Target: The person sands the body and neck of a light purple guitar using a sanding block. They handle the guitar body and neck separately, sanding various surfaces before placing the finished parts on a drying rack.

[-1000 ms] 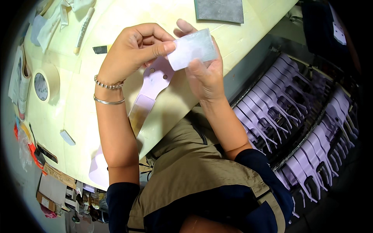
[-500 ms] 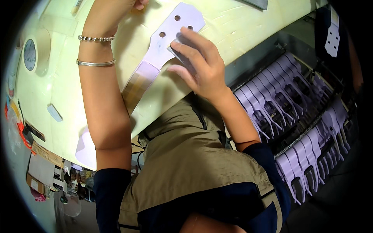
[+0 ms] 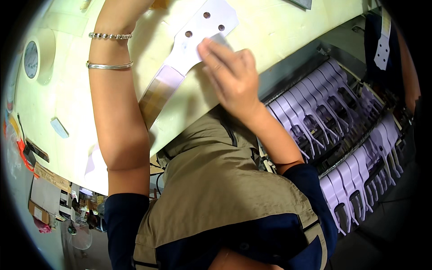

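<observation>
A pale lilac guitar neck (image 3: 180,63), with a flat headstock drilled with three small holes and a brown fretboard section, is seen lying flat on the cream-coloured worktop (image 3: 279,31), its lower end running toward the worktop's near edge in front of the khaki vest. The right hand (image 3: 231,78) is pressed down on the headstock's lower edge, fingers (image 3: 211,51) spread and nearly flat, and a small grey-white sheet (image 3: 222,39), possibly an abrasive pad, is pinned beneath the fingertips rather than gripped. The left arm, ringed by a beaded bracelet and a plain silver bangle (image 3: 109,65), is stretched past the neck to the far side; the left hand is cut off by the top edge, so whether it is open or closed cannot be told.

Since the neck is steadied only by downward pressure near one end, it could be pivoted or pushed across the smooth worktop if the rubbing is done too hard. The loose sheet could be slid out from under the fingers, leaving the lilac finish touched by bare skin. Uneven pressure near the drilled holes could mark their edges.

To the right, below the worktop, racks of matching lilac necks (image 3: 333,126) are stacked closely; these could be knocked by a swinging elbow. Farther left, a round roll of tape (image 3: 31,58) lies well apart.
</observation>
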Available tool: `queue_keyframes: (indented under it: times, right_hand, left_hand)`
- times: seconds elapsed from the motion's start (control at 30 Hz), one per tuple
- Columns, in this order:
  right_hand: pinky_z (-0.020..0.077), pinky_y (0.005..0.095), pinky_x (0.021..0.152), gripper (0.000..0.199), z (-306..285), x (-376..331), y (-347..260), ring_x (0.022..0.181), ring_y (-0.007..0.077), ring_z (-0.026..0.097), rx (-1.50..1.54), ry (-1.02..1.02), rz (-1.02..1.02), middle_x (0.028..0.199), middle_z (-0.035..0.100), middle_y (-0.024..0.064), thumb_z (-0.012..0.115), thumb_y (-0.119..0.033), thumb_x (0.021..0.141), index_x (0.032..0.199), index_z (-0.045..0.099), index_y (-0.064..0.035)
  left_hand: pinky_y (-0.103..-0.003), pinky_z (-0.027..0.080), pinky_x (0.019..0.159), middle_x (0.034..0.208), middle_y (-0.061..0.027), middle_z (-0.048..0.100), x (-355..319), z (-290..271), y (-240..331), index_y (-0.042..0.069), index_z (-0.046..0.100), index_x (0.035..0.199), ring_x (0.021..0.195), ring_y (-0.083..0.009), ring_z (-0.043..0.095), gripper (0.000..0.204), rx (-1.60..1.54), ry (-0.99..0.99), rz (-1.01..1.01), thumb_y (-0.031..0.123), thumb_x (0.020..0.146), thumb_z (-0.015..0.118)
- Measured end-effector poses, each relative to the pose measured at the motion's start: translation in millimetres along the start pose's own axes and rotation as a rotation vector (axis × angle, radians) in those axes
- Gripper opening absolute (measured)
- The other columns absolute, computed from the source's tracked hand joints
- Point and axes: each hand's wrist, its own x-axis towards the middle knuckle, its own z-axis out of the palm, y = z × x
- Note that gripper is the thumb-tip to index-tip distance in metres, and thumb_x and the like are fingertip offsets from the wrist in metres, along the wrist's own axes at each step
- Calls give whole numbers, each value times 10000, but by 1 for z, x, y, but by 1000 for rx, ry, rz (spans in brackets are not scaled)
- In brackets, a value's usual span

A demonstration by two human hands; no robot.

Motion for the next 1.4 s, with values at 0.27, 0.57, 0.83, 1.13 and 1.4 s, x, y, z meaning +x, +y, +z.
queue_keyframes:
  times: [0.27,0.57,0.83,1.13,1.4]
  right_hand:
    - [388,261,538,369,-4,0,-5,609,176,398,-52,-21,-23,1145,643,-51,623,-67,729,1086,688,-132]
    - [391,271,556,389,0,0,-13,631,177,405,-27,-20,-10,1137,635,-47,635,-70,721,1101,680,-137]
    - [409,284,604,513,-10,2,-24,654,211,401,178,-163,84,1230,597,-30,744,-168,663,1166,648,-138]
    - [405,323,715,667,-7,5,-30,802,213,451,156,-166,171,1328,544,-5,759,-385,611,1202,620,-111]
    - [363,337,803,733,-9,-1,-41,818,230,471,154,-218,220,1357,526,48,661,-514,706,1293,555,-86]
  left_hand:
    - [-161,401,524,806,-26,643,-3,2,2,15,603,1013,567,-25,469,311,5,-5,51,312,920,612]
    - [-163,400,530,810,-34,647,0,-2,-2,10,601,1016,576,-28,479,315,29,12,73,311,923,607]
    - [-164,399,528,814,-34,649,1,-1,-3,7,593,1025,578,-34,490,319,35,14,87,307,919,610]
    - [-174,424,534,826,-29,641,15,5,-6,12,587,1036,588,-41,496,326,26,-56,47,314,915,610]
    - [-188,444,524,830,-34,638,9,4,-2,10,583,1023,598,-45,501,319,-8,-40,9,306,909,614]
